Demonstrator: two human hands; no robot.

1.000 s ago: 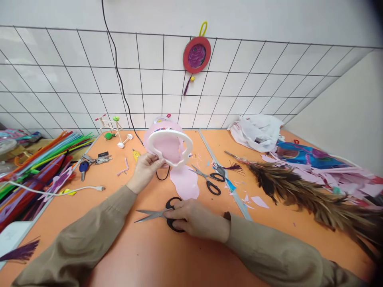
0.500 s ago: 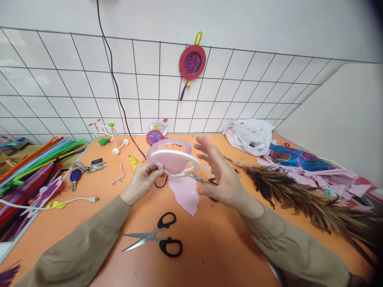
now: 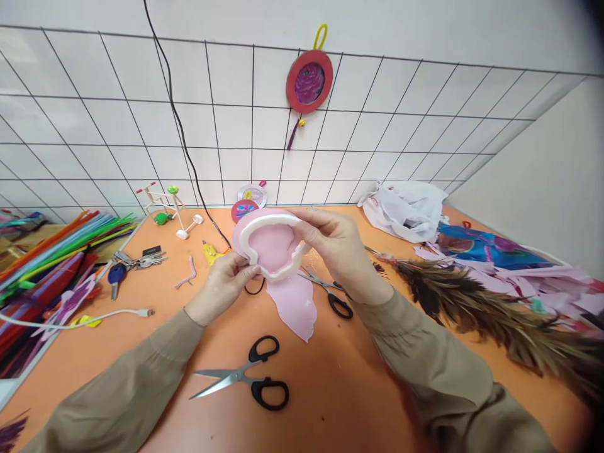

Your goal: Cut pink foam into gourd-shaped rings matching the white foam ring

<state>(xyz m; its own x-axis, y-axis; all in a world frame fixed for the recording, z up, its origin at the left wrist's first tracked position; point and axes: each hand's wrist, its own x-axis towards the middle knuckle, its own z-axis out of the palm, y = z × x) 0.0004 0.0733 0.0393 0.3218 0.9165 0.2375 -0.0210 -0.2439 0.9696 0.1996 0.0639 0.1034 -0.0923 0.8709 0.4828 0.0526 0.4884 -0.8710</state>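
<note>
Between both hands, above the orange table, is a round pink ring with a white foam rim; a pink sheet shows inside it. My left hand pinches its lower left edge. On the upper right edge, my right hand grips with thumb and fingers. Below the ring lies a pink scrap on the table. Open black-handled scissors rest nearer to me, and a second pair of scissors lies partly hidden under my right hand.
Pipe cleaners, keys and a white cable lie at left, a yellow glue gun further in. At right are a feather bundle, pink scraps and a white plastic bag. A red round ornament hangs on the tiled wall.
My right hand, open and apart from the ring before, has moved in and closed on its right edge. The ring has tilted so its inside faces me more.
</note>
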